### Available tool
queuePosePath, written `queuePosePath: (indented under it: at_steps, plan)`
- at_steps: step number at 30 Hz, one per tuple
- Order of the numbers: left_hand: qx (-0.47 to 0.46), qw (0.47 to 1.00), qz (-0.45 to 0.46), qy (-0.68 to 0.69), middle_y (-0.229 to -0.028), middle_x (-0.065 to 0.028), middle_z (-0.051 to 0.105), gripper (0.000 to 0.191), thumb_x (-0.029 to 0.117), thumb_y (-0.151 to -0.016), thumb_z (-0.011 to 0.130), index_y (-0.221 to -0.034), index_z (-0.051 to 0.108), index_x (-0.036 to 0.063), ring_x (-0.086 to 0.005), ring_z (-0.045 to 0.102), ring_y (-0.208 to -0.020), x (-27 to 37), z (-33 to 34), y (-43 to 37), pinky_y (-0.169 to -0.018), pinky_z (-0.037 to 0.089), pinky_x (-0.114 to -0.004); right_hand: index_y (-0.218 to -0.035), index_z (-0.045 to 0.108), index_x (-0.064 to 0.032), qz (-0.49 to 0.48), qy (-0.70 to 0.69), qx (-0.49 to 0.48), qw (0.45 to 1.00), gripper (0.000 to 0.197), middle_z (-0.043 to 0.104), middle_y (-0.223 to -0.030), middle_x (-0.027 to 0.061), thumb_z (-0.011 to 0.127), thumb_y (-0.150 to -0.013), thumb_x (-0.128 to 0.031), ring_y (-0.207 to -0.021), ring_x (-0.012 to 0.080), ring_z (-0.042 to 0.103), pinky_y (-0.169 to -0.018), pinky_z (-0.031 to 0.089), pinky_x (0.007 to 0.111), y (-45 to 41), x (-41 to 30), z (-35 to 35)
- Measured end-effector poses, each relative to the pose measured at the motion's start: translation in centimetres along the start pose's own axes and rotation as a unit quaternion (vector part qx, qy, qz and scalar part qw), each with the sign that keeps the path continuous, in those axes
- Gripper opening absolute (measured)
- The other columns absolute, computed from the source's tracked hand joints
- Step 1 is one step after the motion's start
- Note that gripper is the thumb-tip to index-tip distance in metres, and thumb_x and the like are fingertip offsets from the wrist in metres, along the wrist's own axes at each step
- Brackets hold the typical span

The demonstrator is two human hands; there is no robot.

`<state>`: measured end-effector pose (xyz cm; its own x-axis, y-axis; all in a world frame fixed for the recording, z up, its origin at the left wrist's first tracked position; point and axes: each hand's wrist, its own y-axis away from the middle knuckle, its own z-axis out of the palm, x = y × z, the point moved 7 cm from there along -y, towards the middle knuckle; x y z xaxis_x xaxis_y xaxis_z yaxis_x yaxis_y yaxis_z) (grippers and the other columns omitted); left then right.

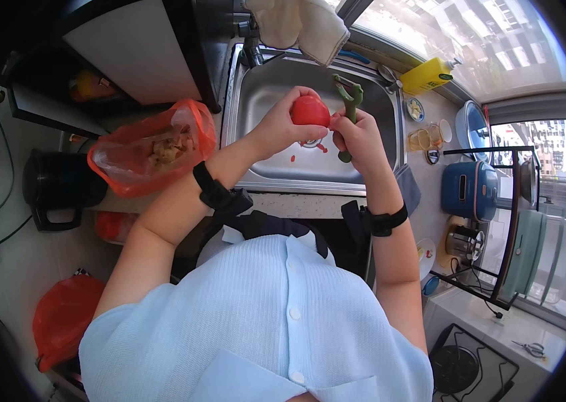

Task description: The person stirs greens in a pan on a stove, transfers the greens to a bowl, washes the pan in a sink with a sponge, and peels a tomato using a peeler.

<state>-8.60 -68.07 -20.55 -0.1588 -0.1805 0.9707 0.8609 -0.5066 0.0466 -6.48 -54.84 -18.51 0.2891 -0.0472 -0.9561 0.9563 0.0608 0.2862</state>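
Above the stainless-steel sink [263, 95], my left hand [283, 120] grips a red tomato [309, 111], fingers over its far side and thumb along the near side. My right hand [363, 135] is closed around the handle of a green Y-shaped peeler [351, 103], whose head points up and away from me. The right thumb and fingertips are at the tomato's right side, where a bit of red skin seems pinched. Below, small red scraps [322, 148] lie near the drain [309, 144], which the hands partly cover.
An orange plastic bag [127, 173] holding peelings stands left of the sink, close to my left forearm. A faucet [253, 53] and a hanging cloth [303, 25] are at the back. Right of the sink are a yellow bottle [423, 76], glass cups [418, 140] and a grey cloth [407, 188].
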Motion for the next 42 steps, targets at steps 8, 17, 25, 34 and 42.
queuePosePath:
  at_steps: [8, 17, 25, 34, 42]
  plan:
    - [0.069, 0.996, 0.055, 0.001, -0.108, -0.0067, 0.049, 0.057, 0.014, -0.068, 0.077, -0.115, 0.044, 0.0118, -0.0176, 0.052, -0.098, 0.9, 0.4, 0.7, -0.080, 0.048, -0.028, -0.079, 0.056, 0.0001, -0.027, 0.019, -0.009, 0.999, 0.005, 0.053, -0.063, 0.0042, 0.054, -0.079, -0.005, -0.045, 0.0088, 0.044, -0.042, 0.031, 0.021, -0.7, -0.2, -0.6]
    - [0.103, 0.952, 0.079, 0.276, -0.103, -0.0103, 0.050, 0.050, 0.019, -0.074, 0.071, -0.115, 0.044, 0.0099, -0.0204, 0.054, -0.083, -0.3, 2.9, -0.5, -0.065, 0.047, -0.027, -0.077, 0.056, -0.0006, -0.022, 0.029, -0.073, 0.997, 0.007, 0.052, -0.060, 0.0026, 0.056, -0.081, -0.007, -0.045, 0.0076, 0.044, -0.042, 0.031, 0.021, -2.6, 1.3, -5.1]
    - [0.004, 0.901, -0.030, 0.434, -0.106, -0.0162, 0.053, 0.056, 0.048, -0.081, 0.059, -0.116, 0.045, 0.0068, -0.0254, 0.055, -0.070, -1.5, 4.2, -1.2, -0.051, 0.044, -0.031, -0.080, 0.064, 0.0004, 0.048, 0.291, -0.066, 0.953, 0.024, 0.057, -0.060, 0.0020, 0.072, -0.076, -0.022, -0.054, 0.0096, 0.050, -0.051, 0.039, 0.026, -4.5, 6.7, -10.8]
    - [0.238, 0.910, -0.086, 0.329, -0.104, -0.0155, 0.055, 0.046, 0.046, -0.088, 0.049, -0.110, 0.049, 0.0059, -0.0291, 0.059, -0.075, -1.7, 3.2, -0.7, -0.064, 0.052, -0.035, -0.102, 0.050, -0.0013, -0.174, 0.281, -0.010, 0.944, 0.024, 0.061, -0.085, 0.0142, 0.058, -0.087, -0.018, -0.074, 0.0251, 0.060, -0.067, 0.047, 0.032, -2.7, 0.9, -9.8]
    - [0.168, 0.938, -0.189, 0.236, -0.091, -0.0073, 0.060, 0.035, 0.038, -0.086, 0.056, -0.104, 0.051, 0.0090, -0.0199, 0.060, -0.076, -4.6, 2.0, -0.9, -0.063, 0.052, -0.032, -0.095, 0.054, -0.0093, -0.310, 0.393, -0.041, 0.865, 0.016, 0.060, -0.087, 0.0088, 0.060, -0.084, -0.019, -0.072, 0.0305, 0.059, -0.061, 0.047, 0.036, 2.4, -3.9, -4.6]
